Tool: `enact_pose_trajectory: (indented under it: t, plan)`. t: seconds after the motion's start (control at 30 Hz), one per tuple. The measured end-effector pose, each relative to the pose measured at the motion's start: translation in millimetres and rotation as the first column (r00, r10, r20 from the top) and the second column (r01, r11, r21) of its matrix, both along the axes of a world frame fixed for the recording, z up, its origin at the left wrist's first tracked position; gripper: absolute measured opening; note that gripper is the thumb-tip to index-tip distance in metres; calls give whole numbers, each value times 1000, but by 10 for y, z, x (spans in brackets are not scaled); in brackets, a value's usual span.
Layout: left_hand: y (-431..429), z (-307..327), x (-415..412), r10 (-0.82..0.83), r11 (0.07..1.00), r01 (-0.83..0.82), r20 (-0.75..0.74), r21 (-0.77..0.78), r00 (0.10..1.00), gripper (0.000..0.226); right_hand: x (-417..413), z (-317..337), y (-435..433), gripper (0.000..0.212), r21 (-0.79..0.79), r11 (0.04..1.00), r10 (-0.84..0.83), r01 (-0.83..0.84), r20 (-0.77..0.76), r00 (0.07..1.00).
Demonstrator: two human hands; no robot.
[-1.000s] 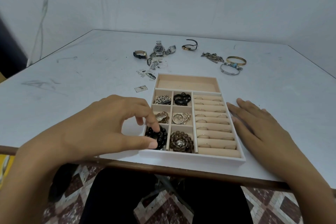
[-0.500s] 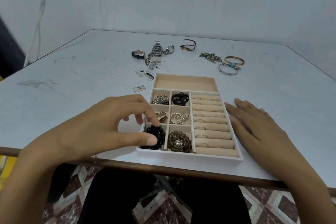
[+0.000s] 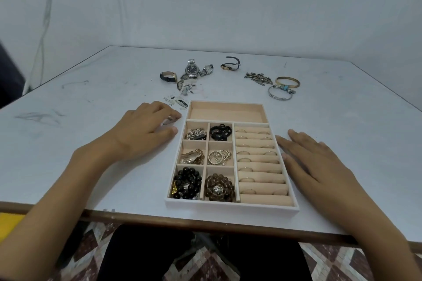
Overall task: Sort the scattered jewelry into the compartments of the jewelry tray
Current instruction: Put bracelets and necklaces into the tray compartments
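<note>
Off the black beads (image 3: 187,182), the left hand (image 3: 146,130) now curls over a small silver piece (image 3: 167,121) left of the tray (image 3: 228,209) (grip unclear). Best pinch its edges; the right hand (image 3: 312,162) rests flat.

White table (image 3: 68,121), pale wall (image 3: 228,2), patterned tile floor (image 3: 342,264)

Bare forearms (image 3: 75,180); black garment (image 3: 205,255) over the lap

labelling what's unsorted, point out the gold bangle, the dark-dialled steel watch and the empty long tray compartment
gold bangle (image 3: 288,78), head view, far rim
dark-dialled steel watch (image 3: 191,69), head view, dial
empty long beige tray compartment (image 3: 226,112), head view, bare floor
</note>
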State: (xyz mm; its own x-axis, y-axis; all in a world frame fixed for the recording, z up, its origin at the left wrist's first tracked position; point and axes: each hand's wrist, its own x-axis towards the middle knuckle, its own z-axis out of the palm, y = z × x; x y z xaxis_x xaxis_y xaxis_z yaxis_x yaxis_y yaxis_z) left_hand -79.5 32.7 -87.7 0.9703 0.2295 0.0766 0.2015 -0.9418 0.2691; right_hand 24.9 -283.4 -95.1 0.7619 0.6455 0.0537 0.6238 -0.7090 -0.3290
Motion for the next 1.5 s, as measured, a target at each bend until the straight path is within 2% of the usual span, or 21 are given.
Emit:
enact_pose_trajectory:
  t: [0.07,0.2,0.27,0.37,0.5,0.63,0.77,0.87,0.93,1.0,1.07,1.13,1.23,1.3,1.4,1.5]
  plan:
    - [2,31,99,12,1000,-11,-34,25,999,73,25,16,4,63,-5,1000,6,-6,-19,1000]
    - [49,70,406,64,996,-63,-18,62,998,35,180,68,57,53,-93,995,38,-44,-58,998]
    - [85,84,582,92,994,-93,21,58,996,24,301,104,132,50,-124,990,50,-60,-82,995]
    - [137,77,813,151,988,-154,163,7,975,9,462,221,280,47,-179,980,67,-85,-103,992]
    - [220,-17,990,197,980,-190,321,-55,926,14,609,434,465,36,-235,971,31,-48,-76,997]
    - [316,-58,1079,209,978,-197,351,-69,913,15,772,553,622,22,-238,971,24,-19,16,1000]
    - [353,-98,1084,234,972,-208,368,-110,900,13,961,596,769,16,-250,968,54,-31,84,995]
    - [393,-153,1073,220,974,-176,401,-143,889,14,1166,669,848,18,-224,973,45,-53,-41,998]
    - [417,-172,1069,209,975,-153,426,-162,880,15,1315,702,901,18,-117,993,-2,-11,-117,993]
    - [427,-170,1070,207,974,-140,441,-180,873,16,1468,666,990,13,21,995,-100,101,-23,995]
    - [429,-152,1076,207,973,-137,446,-184,871,17,1588,561,1098,9,112,966,-251,235,164,954]
    - [425,-144,1077,207,974,-138,445,-182,872,18,1653,436,1172,18,108,949,-312,294,240,919]
    - [426,-150,1076,200,976,-137,449,-168,871,19,1699,294,1144,33,26,951,-301,307,288,909]
    - [427,-153,1078,202,976,-139,451,-168,869,19,1717,254,1070,33,48,952,-306,304,253,918]
    - [421,-158,1087,201,975,-132,458,-177,866,20,1751,242,978,25,145,949,-296,279,122,947]
    - [419,-160,1082,203,975,-134,453,-180,868,21,1762,270,929,29,196,943,-288,271,67,955]
